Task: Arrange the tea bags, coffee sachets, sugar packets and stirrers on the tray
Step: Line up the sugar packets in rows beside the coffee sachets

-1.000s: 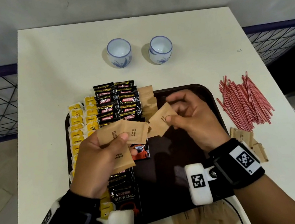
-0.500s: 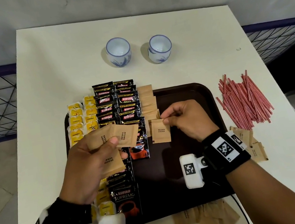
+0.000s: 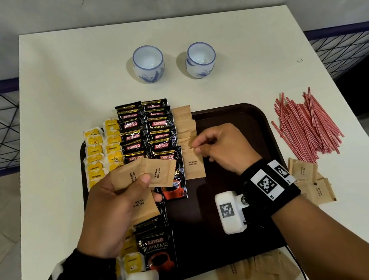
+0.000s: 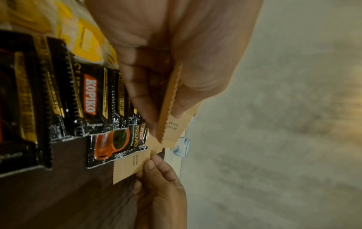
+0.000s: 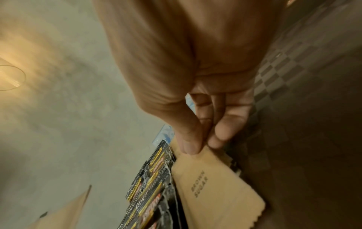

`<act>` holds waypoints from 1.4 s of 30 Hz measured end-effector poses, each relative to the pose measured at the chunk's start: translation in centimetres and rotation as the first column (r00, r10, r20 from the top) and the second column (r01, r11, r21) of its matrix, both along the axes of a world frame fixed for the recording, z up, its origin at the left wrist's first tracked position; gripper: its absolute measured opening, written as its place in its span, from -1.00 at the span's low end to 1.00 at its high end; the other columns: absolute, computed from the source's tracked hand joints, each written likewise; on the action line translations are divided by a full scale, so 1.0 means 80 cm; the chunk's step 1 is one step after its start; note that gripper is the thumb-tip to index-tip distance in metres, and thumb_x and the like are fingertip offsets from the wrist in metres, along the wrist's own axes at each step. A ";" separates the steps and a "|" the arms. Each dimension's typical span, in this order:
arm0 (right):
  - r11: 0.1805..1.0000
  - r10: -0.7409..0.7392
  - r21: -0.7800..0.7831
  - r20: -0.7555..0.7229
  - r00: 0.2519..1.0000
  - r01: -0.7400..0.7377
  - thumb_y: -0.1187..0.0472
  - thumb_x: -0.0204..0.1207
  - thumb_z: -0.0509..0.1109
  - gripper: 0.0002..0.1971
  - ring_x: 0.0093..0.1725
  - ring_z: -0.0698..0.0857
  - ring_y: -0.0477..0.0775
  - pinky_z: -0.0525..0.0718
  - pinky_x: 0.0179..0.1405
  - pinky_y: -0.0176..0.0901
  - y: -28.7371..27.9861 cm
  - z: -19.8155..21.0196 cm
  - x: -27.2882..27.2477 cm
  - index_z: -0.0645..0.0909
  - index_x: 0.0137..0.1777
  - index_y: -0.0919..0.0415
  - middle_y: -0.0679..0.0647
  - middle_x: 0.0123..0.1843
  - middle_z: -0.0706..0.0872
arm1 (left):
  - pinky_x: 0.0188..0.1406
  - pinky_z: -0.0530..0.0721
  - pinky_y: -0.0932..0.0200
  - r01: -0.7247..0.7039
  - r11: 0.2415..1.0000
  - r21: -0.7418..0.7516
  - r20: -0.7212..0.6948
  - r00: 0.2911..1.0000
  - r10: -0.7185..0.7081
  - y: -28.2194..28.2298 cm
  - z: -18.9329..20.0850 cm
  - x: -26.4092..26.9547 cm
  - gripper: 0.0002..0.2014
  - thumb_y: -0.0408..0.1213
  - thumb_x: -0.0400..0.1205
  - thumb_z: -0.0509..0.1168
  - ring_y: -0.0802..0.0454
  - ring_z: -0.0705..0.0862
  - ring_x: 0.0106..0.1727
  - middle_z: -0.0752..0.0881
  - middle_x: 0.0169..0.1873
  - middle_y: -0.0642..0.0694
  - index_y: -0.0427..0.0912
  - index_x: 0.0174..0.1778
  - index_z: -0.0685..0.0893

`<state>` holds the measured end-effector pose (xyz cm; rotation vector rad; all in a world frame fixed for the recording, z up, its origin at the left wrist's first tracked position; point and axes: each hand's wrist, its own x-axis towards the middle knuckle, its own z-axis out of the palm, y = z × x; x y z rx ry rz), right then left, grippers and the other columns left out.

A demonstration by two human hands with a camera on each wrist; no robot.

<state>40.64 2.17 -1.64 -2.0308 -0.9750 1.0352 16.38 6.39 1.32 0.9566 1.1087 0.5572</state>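
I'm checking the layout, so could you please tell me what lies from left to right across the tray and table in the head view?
Yellow tea bags → black coffee sachets → row of brown sugar packets → bare part of the tray → red stirrers.

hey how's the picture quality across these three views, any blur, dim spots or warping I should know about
Head view: sharp and evenly lit, the Kopiko print on the coffee sachets readable, the table edges splayed by the wide lens. Left wrist view: dim, the left hand close and soft, the wall behind smeared. Right wrist view: the right hand blurred, a warm glare at left, yet the brown sugar packet legible.
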 end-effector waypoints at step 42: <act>0.868 -0.201 0.257 -0.600 0.774 0.425 0.52 0.54 0.40 -0.76 -0.25 0.74 0.11 0.63 -0.40 -0.21 -0.048 0.039 -0.014 0.77 -0.14 0.18 0.20 -0.18 0.81 | -0.36 0.81 -0.03 -0.003 0.988 -0.154 0.145 0.989 0.026 -0.012 0.014 0.030 -0.76 -0.32 0.69 0.28 -0.29 0.83 -0.31 0.83 -0.08 -0.41 -0.25 0.22 0.74</act>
